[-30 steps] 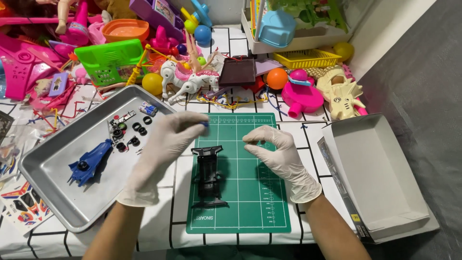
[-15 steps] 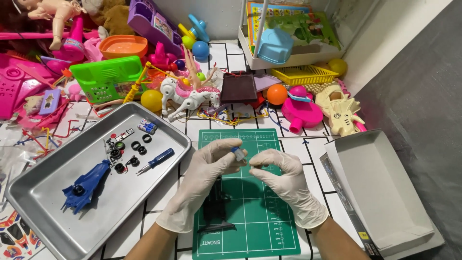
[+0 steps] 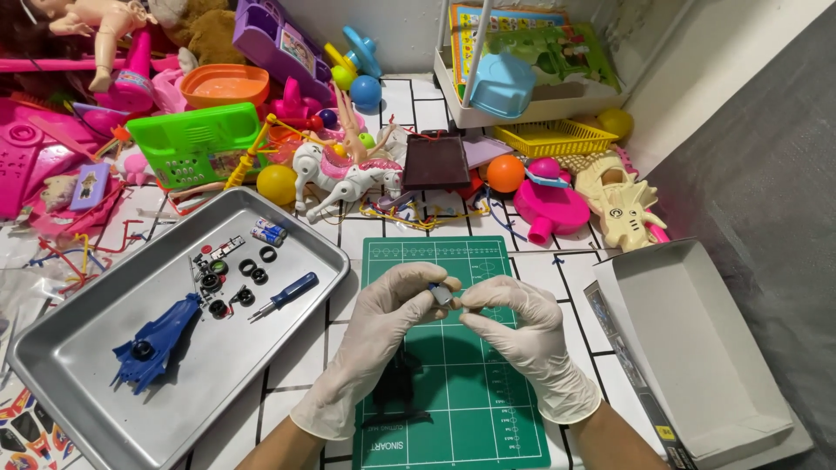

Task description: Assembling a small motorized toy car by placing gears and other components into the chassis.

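Mid-assembly: small grey part [image 3: 441, 294] pinched between fingers of left hand [image 3: 383, 326] and right hand [image 3: 514, 326] above green mat [image 3: 453, 418]; seating needs fine alignment.

There are two gloved hands, the left hand [image 3: 383, 335] and the right hand [image 3: 518, 335], and together they pinch one small grey part [image 3: 442, 294]. One green cutting mat [image 3: 470, 400] lies under them, with one black car frame [image 3: 402, 383] on it. One metal tray [image 3: 78, 392] holds one blue car body [image 3: 157, 342], one blue screwdriver [image 3: 286, 294], two batteries [image 3: 268, 232] and about five small black tyres [image 3: 252, 270]. One open white box [image 3: 697, 348] stands at the right. Behind, I count one white toy horse [image 3: 344, 178], one yellow basket [image 3: 550, 137], one green basket [image 3: 193, 144] and one orange ball [image 3: 505, 173]
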